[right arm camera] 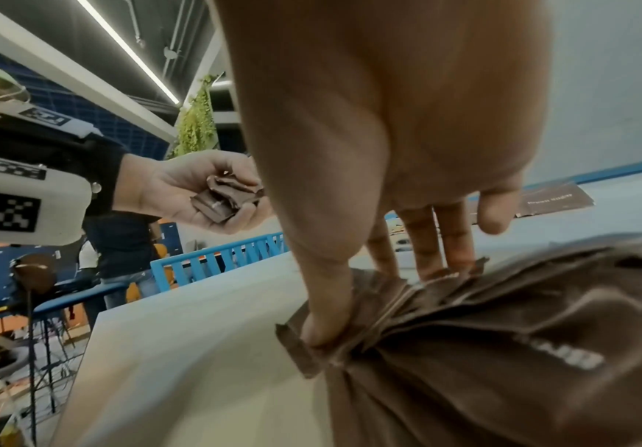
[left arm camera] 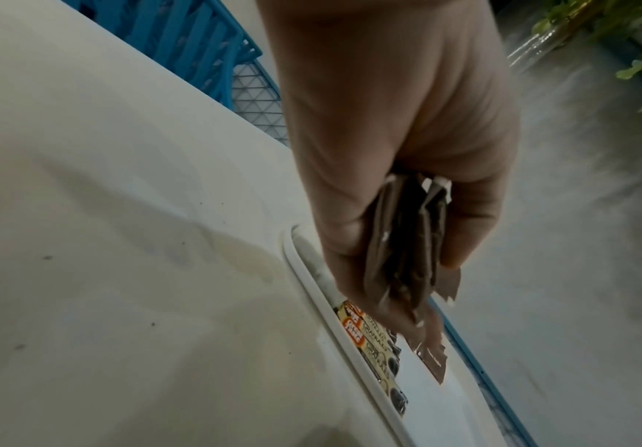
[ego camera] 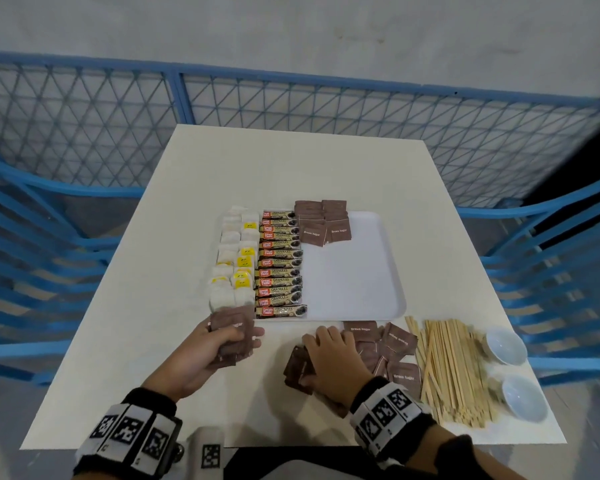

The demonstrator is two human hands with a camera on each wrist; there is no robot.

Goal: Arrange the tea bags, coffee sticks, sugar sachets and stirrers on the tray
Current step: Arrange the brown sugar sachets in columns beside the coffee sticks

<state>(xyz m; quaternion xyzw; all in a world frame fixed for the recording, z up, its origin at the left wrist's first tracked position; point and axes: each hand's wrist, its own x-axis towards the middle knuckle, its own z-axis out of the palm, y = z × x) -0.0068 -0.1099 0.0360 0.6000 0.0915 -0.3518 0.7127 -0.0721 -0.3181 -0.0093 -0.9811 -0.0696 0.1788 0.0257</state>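
Observation:
A white tray [ego camera: 354,271] lies mid-table. On it are a column of white and yellow tea bags [ego camera: 234,261], a column of coffee sticks [ego camera: 279,266] and several brown sugar sachets [ego camera: 321,221] at its far end. My left hand [ego camera: 219,344] grips a stack of brown sugar sachets [left arm camera: 407,251] just in front of the tray's near left corner. My right hand [ego camera: 329,362] pinches a bunch of sachets [right arm camera: 446,332] on the table, thumb on one side and fingers on the other. More loose sachets [ego camera: 395,344] lie right of it. Wooden stirrers [ego camera: 447,368] are piled further right.
Two small white bowls [ego camera: 515,372] stand at the table's near right corner beside the stirrers. A blue mesh fence [ego camera: 291,109] surrounds the table. The tray's right half [ego camera: 361,289] holds nothing. In the right wrist view, people and furniture show beyond the fence.

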